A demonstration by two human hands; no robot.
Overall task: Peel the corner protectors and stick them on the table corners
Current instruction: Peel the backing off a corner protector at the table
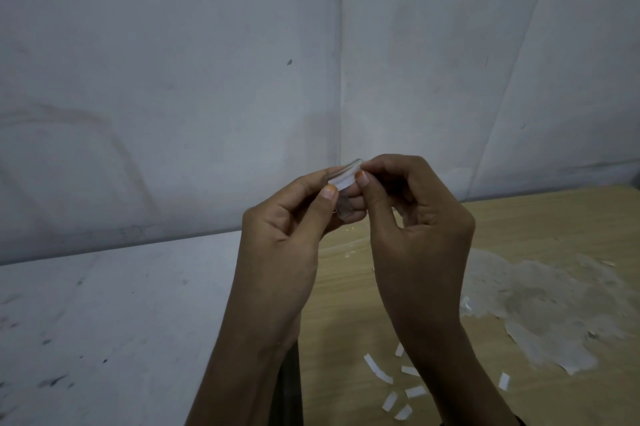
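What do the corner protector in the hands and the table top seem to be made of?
The corner protector is probably clear soft plastic or silicone; it is see-through and glossy, with a white backing strip. The table top looks like wood-grain laminate, matt, pale brown with fine streaks; real wood is possible.

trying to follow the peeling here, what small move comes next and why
Probably the right hand should pull the white backing strip off the clear plastic corner protector: it pinches the strip's end while the left hand holds the protector.
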